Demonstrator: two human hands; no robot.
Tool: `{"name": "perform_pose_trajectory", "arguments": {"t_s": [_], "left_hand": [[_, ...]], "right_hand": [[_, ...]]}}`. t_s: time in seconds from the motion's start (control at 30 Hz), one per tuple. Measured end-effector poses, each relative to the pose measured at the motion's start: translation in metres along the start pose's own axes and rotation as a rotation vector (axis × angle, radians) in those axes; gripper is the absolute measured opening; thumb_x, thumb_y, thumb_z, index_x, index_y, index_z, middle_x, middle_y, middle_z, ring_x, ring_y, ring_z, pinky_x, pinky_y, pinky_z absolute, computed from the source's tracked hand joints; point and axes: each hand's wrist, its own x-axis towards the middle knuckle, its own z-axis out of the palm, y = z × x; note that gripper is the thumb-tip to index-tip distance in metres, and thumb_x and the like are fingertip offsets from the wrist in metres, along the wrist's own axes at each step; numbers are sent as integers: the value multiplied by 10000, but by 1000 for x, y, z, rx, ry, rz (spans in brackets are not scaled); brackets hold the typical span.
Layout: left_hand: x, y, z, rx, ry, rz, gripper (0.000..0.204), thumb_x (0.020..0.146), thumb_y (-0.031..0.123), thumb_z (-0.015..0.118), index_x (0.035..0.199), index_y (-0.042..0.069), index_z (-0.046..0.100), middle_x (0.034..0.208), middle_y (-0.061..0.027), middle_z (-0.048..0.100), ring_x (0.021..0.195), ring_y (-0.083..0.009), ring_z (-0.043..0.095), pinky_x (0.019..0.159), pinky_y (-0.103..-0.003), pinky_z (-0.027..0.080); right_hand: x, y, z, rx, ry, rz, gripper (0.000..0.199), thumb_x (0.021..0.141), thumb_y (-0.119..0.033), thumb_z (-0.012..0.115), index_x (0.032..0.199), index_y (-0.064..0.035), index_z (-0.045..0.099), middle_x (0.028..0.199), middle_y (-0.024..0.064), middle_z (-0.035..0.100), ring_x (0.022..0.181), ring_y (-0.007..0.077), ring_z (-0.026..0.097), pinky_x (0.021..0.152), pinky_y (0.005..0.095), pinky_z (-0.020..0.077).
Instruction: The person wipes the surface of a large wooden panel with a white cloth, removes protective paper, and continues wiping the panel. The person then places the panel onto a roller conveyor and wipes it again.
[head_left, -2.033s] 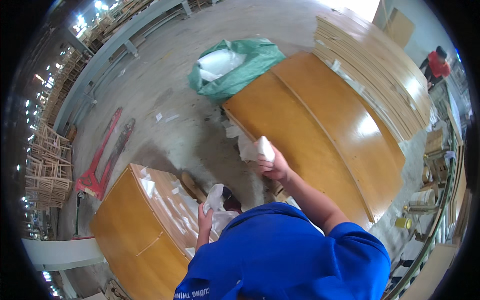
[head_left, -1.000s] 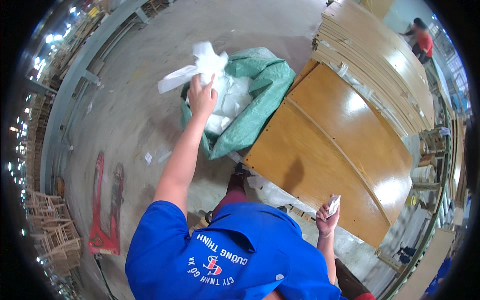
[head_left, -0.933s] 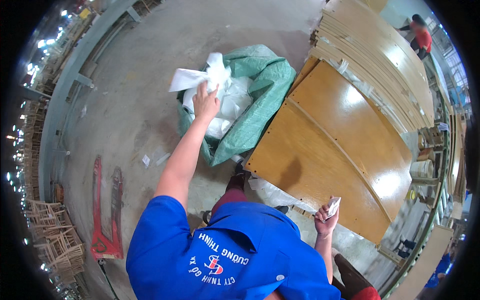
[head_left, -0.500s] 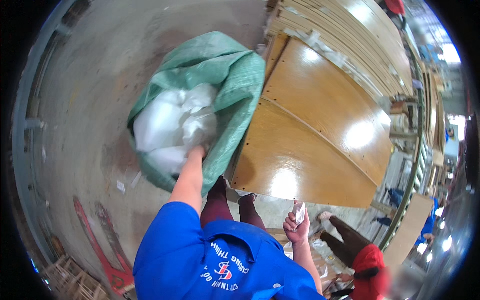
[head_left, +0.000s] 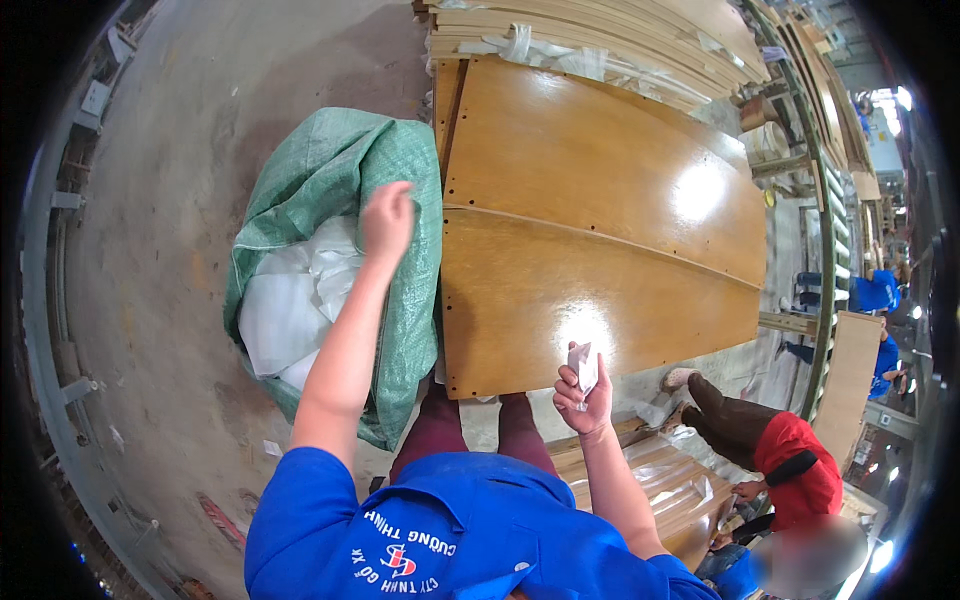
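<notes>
My left hand (head_left: 388,225) is raised over the near right side of a large green woven sack (head_left: 405,290), blurred by motion, so how its fingers are set is unclear. Inside the sack's open mouth lie crumpled white sheets of thin plastic or foam (head_left: 280,315). To the right, my right hand (head_left: 588,402) grips a small whitish packet (head_left: 582,370) upright, close to the front edge of the varnished wooden panels (head_left: 560,250). These glossy brown panels lie flat beside the sack, with dark round holes along their edges.
Behind the panels rises a stack of wooden boards (head_left: 600,25) with white wrapping strips. A person in a red top (head_left: 800,465) bends over plastic-wrapped planks (head_left: 665,480) at the lower right. A roller conveyor (head_left: 838,235) runs along the right. Red metal forks (head_left: 220,520) lie at lower left.
My left hand has come out of the sack and moved up and right. The right hand still grips the packet, now over the panels' front edge. The whole view has turned and shifted.
</notes>
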Motion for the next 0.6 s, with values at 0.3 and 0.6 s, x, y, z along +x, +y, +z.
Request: {"name": "perform_pose_trajectory", "arguments": {"t_s": [0.3, 0.6], "left_hand": [[32, -23, 158, 489, -109, -262, 467, 729, 286, 589, 1123, 54, 491, 986, -243, 577, 886, -427, 558, 769, -518, 462], [-48, 12, 193, 641, 26, -387, 518, 762, 300, 587, 1230, 127, 448, 1208, -203, 468, 1128, -355, 388, 958, -446, 307]], "right_hand": [[-23, -33, -64, 41, -48, 93, 468, 939, -503, 344, 1196, -138, 484, 733, 64, 492, 505, 118, 389, 477, 259, 320], [-40, -96, -132, 122, -16, 3, 481, 943, -510, 329, 1192, -131, 487, 732, 66, 519, 505, 116, 398, 460, 241, 326]]}}
